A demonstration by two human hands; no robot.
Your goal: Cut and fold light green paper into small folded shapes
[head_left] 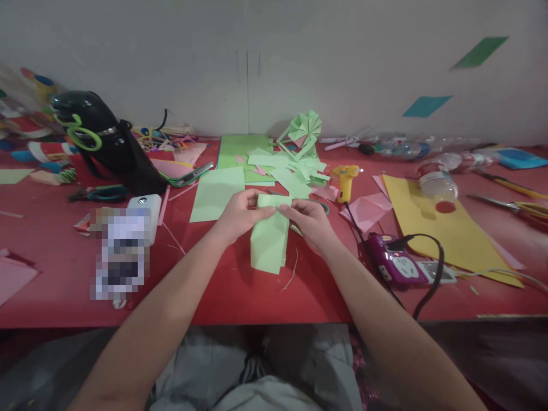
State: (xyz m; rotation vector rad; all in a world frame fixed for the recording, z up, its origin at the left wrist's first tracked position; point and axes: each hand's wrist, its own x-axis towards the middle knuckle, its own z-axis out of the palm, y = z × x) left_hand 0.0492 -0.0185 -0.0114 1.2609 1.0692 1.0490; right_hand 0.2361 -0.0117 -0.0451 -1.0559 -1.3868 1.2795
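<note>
On the desk (64,285) we hold a folded paper strip (269,237) between our left hand (240,216) and right hand (310,221), near the front edge. Behind it lie paper pieces (291,168) (toward the back edge); the glue gun (346,180) stands right of them, the power adapter (391,264) farther right.

Dim, soft focus, perhaps warped edges

Blurred box (121,251); contents perhaps unreadable.
</note>
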